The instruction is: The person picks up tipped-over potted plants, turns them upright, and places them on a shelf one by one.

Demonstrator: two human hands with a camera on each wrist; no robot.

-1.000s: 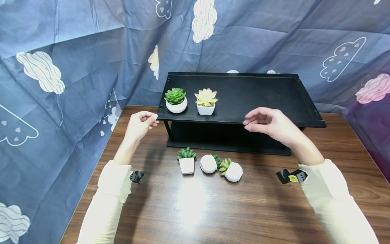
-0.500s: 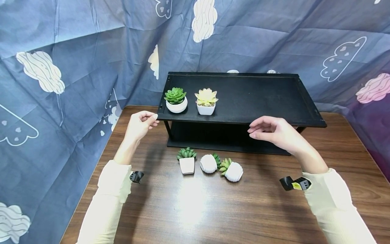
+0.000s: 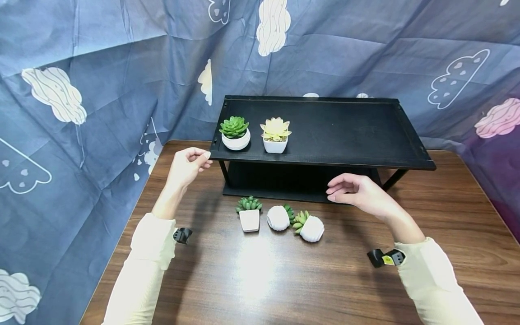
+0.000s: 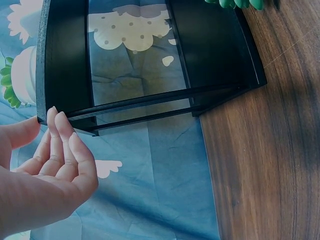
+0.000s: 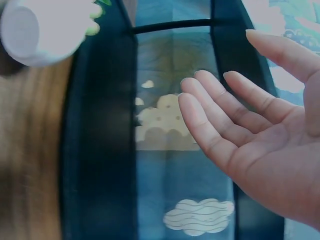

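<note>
A black two-tier shelf (image 3: 341,131) stands at the back of the table. My left hand (image 3: 186,168) pinches the front left corner of its top board, thumb above and fingertips below, as the left wrist view shows. My right hand (image 3: 357,193) hovers in front of the lower tier, fingers loosely bent, palm bare in the right wrist view. On the top board sit a green succulent in a round white pot (image 3: 235,141) and a yellowish succulent in a square pot (image 3: 275,145). Three potted succulents lie tipped over on the table: a square pot (image 3: 249,220), a round pot (image 3: 278,218) and a ribbed pot (image 3: 312,229).
The wooden table (image 3: 227,280) reaches toward me, with a bright light reflection in its middle. A blue cloud-print cloth (image 3: 122,81) hangs behind and to the left. The lower board (image 3: 276,192) of the shelf lies under the top one, with slanted metal legs between them.
My right hand has come down from the top board's front edge to the level of the lower board. My left hand and the succulents have stayed put.
</note>
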